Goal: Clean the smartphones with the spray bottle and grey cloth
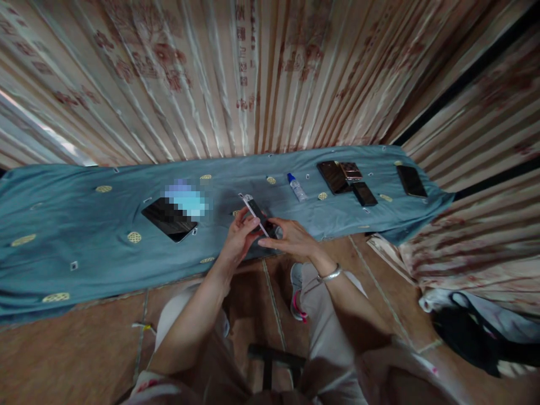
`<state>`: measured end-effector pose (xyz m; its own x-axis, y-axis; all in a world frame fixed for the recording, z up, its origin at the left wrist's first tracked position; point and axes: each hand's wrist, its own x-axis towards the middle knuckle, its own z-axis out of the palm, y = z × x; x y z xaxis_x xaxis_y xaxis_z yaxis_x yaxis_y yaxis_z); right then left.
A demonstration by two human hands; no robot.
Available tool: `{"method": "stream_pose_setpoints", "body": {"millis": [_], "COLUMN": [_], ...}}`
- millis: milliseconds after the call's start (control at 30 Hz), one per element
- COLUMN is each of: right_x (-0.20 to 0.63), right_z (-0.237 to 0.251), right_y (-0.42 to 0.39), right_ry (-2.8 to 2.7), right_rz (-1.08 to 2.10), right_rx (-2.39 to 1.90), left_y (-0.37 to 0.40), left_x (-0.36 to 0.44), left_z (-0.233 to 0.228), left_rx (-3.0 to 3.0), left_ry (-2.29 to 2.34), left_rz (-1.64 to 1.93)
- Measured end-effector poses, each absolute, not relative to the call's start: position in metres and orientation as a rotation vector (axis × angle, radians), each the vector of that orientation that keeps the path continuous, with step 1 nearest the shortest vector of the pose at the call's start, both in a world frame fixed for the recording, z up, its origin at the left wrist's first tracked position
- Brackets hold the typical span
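A slim phone [258, 214] with a pale edge is held tilted above the blue-green cloth in front of me. My left hand [242, 236] grips its left side, thumb on the near edge and fingers behind. My right hand [291, 239] is around its lower end, with thumb and fingers closing on it. A small pale, shiny patch shows between the right fingers; what it is I cannot make out. Beyond the right hand lies a small clear bottle [297, 188] with a blue cap. Left of my left hand rests a black tablet [169, 221], partly covered by a blurred patch.
The patterned cloth [101, 236] covers a long, low surface. To the right lie a dark phone-like slab [333, 176], a shiny brownish case [351, 171], a smaller dark device [364, 194] and another black slab [412, 181]. Pleated curtains [202, 73] hang behind.
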<state>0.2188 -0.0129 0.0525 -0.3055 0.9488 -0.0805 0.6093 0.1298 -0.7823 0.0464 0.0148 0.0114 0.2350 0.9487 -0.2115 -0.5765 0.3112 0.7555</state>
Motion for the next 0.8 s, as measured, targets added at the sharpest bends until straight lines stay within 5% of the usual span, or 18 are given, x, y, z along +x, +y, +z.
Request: {"method": "stream_pose_setpoints", "body": {"millis": [567, 800], "right_x": [0.305, 0.372], "right_z": [0.035, 0.036], "right_y": [-0.027, -0.012], "right_ry": [-1.36, -1.382], "right_rz": [1.53, 0.774], "right_rx": [-1.527, -2.215], "left_y": [0.006, 0.006], "left_x": [0.059, 0.053], "left_z": [0.008, 0.002], "left_rx": [0.6, 0.595], "left_ry": [0.824, 0.828], "left_rz": [1.027, 1.025]}}
